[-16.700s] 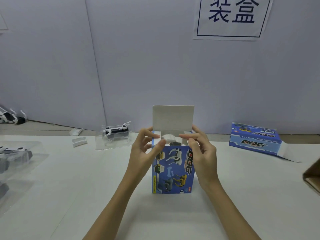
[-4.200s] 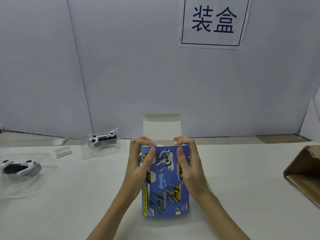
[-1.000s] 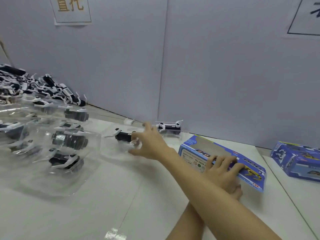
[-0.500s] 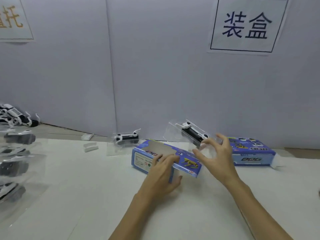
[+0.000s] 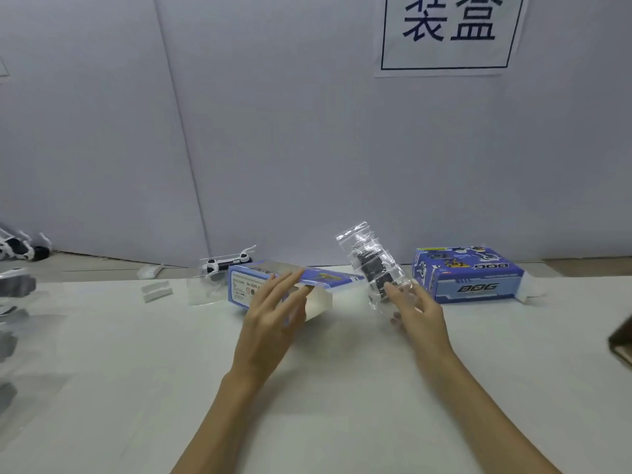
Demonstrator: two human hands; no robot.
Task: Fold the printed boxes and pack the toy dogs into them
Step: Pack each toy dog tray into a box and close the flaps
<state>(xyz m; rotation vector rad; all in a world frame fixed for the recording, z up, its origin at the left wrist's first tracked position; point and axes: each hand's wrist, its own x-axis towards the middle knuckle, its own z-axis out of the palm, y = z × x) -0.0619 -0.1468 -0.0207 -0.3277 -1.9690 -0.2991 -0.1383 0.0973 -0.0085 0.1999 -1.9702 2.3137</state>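
Two hands work above the tabletop (image 5: 136, 371). The left hand (image 5: 270, 323), fingers extended, rests on the open printed box (image 5: 273, 282) lying flat. The right hand (image 5: 417, 313) grips a toy dog in its clear tray (image 5: 372, 265), raised just right of the box.

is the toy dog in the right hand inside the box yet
Out. The right hand holds the bagged toy dog in the air beside the box.

white table (image 5: 102, 371): closed blue box (image 5: 468, 278) right of centre, bagged toy dog (image 5: 227, 266) centre-left, white clips (image 5: 155, 290) left.
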